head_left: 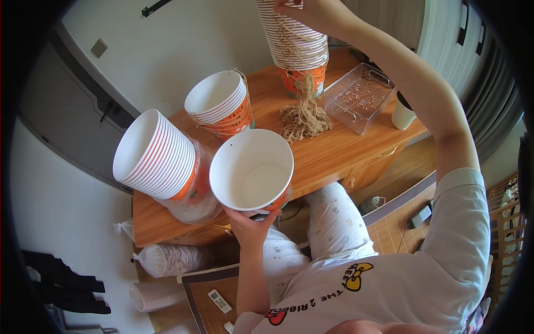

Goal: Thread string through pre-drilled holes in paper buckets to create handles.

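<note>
My left hand grips a white-lined paper bucket by its lower side, tilting its open mouth toward me. The bucket has an orange printed outside and a small hole near its rim. At the top edge, my right hand pinches a thin tan cord beside a tall stack of buckets; its fingertips are partly cut off. More cords drape down that stack. A thick hank of tan cord hangs at its base and spreads on the wooden table.
Left of the hank stands a shorter bucket stack with cords around it. Another stack leans in clear plastic at the table's left. A clear tray holding small bits and a cup are at right. Bagged cups lie below.
</note>
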`<action>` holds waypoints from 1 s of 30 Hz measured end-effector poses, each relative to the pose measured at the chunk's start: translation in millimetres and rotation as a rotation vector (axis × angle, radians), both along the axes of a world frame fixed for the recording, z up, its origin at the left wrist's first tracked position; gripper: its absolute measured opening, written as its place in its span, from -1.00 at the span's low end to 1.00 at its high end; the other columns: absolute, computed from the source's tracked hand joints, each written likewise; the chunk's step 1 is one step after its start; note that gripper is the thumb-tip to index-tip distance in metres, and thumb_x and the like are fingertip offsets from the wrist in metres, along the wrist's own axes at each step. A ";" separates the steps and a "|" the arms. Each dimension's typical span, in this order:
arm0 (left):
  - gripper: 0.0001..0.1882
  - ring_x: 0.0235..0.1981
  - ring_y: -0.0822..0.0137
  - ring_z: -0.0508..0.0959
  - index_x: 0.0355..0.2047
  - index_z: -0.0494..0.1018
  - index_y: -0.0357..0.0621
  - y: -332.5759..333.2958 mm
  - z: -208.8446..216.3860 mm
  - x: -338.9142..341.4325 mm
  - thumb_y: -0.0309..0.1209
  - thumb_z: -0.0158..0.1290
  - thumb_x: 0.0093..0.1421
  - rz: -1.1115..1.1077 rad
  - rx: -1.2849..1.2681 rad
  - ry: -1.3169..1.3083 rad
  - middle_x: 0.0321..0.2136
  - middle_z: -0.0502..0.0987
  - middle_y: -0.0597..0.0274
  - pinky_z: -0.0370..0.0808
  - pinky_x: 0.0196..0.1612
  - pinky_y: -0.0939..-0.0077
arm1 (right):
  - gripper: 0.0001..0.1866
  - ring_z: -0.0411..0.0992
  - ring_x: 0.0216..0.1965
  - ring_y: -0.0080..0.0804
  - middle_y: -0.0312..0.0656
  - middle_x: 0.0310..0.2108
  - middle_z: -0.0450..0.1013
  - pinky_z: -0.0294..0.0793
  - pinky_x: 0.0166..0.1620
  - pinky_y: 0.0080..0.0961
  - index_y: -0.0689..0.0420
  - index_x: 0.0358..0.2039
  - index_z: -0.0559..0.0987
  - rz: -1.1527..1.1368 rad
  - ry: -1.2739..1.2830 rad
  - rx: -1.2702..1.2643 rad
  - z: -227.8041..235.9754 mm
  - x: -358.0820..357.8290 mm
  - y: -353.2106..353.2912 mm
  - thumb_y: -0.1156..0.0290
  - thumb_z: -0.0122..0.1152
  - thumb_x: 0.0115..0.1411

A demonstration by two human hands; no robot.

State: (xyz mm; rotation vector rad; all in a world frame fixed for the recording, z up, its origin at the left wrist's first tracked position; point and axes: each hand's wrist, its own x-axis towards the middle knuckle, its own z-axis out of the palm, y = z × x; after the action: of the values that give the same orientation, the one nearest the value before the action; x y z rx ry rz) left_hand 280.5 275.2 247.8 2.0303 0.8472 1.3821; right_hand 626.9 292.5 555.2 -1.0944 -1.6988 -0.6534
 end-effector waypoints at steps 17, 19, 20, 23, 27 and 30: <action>0.42 0.13 0.01 0.41 0.35 -0.28 -0.30 -1.9 -3.2 -8.5 -0.05 0.50 -0.27 -0.046 -0.016 0.012 0.20 0.22 -0.16 0.37 0.14 0.23 | -0.67 0.47 -0.32 -0.36 -0.17 -0.36 0.56 0.44 -0.20 -0.43 0.23 -0.10 0.43 -0.138 -0.006 0.004 74.3 -2.9 -4.7 0.53 0.21 0.10; 0.38 0.17 -0.05 0.37 0.38 -0.41 -0.18 -3.3 -5.1 -8.3 -0.05 0.42 -0.13 -0.096 -0.071 -0.152 0.26 0.13 -0.19 0.29 0.21 0.17 | -0.68 0.54 -0.19 -0.22 -0.08 -0.32 0.57 0.48 -0.12 -0.33 0.27 -0.12 0.44 -0.183 -0.084 -0.099 81.6 3.3 0.6 0.54 0.21 0.09; 0.38 0.17 -0.05 0.37 0.38 -0.41 -0.18 -3.2 -8.2 -8.6 -0.05 0.42 -0.13 -0.097 -0.070 -0.150 0.26 0.13 -0.19 0.29 0.21 0.17 | -0.68 0.54 -0.19 -0.22 -0.08 -0.32 0.57 0.48 -0.12 -0.33 0.27 -0.12 0.44 -0.184 -0.082 -0.097 81.8 8.3 -0.5 0.54 0.21 0.09; 0.25 0.21 -0.10 0.30 0.38 -0.41 -0.09 -5.5 -18.4 -20.1 -0.07 0.32 0.01 -0.128 0.011 -0.325 0.29 0.07 -0.21 0.20 0.27 0.07 | -0.69 0.55 -0.23 -0.25 -0.07 -0.30 0.59 0.49 -0.13 -0.39 0.29 -0.12 0.47 -0.186 0.083 -0.090 77.4 -39.1 -29.7 0.55 0.18 0.08; 0.02 0.14 0.03 0.34 0.35 -0.28 -0.21 -29.4 -3.4 -24.2 0.06 0.09 0.19 -0.022 0.264 -0.148 0.26 0.11 -0.20 0.30 0.17 0.16 | -0.66 0.55 -0.26 -0.28 -0.09 -0.29 0.59 0.52 -0.19 -0.41 0.30 -0.09 0.46 -0.388 0.115 -0.357 104.0 -18.5 -47.6 0.56 0.17 0.08; -0.04 0.11 0.05 0.37 0.31 -0.18 -0.23 -34.3 -3.2 -33.0 0.08 0.07 0.20 0.000 0.316 -0.130 0.21 0.18 -0.19 0.34 0.12 0.18 | -0.70 0.55 -0.22 -0.29 -0.08 -0.28 0.59 0.52 -0.17 -0.39 0.27 -0.15 0.51 0.124 0.551 -0.810 140.2 2.8 -41.1 0.51 0.20 0.08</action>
State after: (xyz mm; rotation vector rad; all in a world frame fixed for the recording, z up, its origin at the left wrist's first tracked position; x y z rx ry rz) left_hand 247.5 240.9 244.6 2.1375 0.6026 1.7165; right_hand 629.6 251.5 695.5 -1.5174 -1.5239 0.4512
